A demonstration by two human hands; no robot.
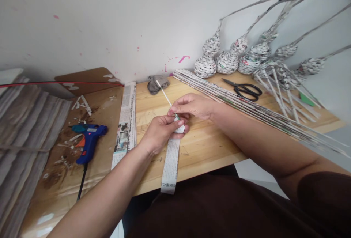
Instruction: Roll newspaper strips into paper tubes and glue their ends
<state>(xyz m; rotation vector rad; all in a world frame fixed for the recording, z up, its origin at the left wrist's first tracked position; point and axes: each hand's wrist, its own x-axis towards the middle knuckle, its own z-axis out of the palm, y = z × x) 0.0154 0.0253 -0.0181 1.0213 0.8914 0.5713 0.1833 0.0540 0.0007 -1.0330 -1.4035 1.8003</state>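
A newspaper strip [170,165] hangs down from my hands over the front edge of the wooden board. Its upper end is wrapped around a thin white stick [165,94] that slants up and to the left. My left hand [161,132] is closed on the strip at the wrapped part, thumb on top. Just above it, my right hand [192,107] pinches the stick where paper and stick meet. The fingertips partly hide the wrapped part. Beyond the stick's upper tip lies a crumpled grey cloth [155,87].
Flat newspaper strips [126,121] lie left of my hands; rolled paper sticks [219,93] and black scissors [242,89] lie right. Woven paper gourds [205,64] line the wall. A blue glue gun [91,141] and stacked paper [30,150] occupy the left. A red cord [60,83] crosses behind.
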